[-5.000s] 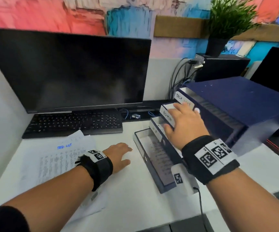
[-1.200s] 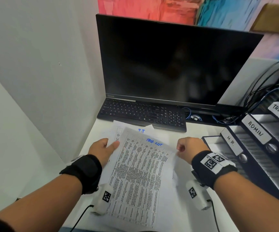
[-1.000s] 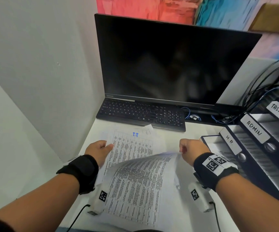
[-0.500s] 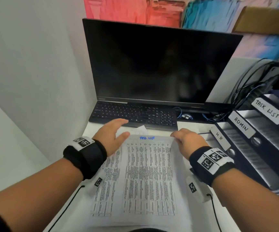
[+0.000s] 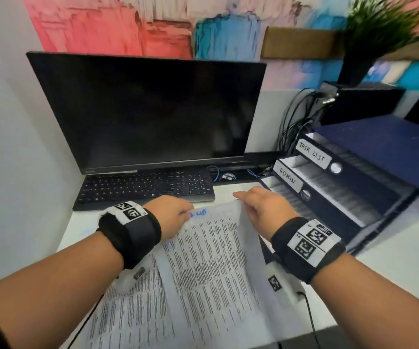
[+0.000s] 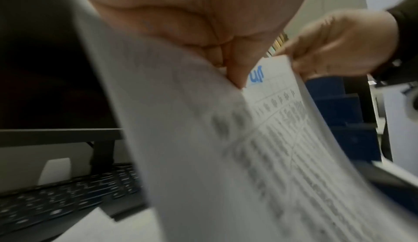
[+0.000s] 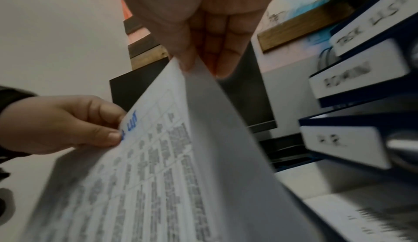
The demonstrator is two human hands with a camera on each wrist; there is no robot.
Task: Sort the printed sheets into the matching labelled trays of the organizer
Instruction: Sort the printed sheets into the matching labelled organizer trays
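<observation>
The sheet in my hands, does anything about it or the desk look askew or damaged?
Nothing looks damaged. The printed sheet, pinched at its top corners by the left hand and right hand, is lifted and bowed, angled toward the organizer. Another sheet lies skewed beneath it. That fits sorting.

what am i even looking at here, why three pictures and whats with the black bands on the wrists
No machine: a person sorting paperwork, wearing three cameras. The wide picture comes from the head; the two close ones from cameras strapped on those wristbands, looking along each hand. The left hand and right hand each pinch a top corner of a printed sheet headed in blue ink, lifted off the white desk. More printed paper lies beneath. Behind are a keyboard and dark monitor. At the right stands a blue organizer with trays labelled TASK LIST, ADMIN and H.R.
</observation>
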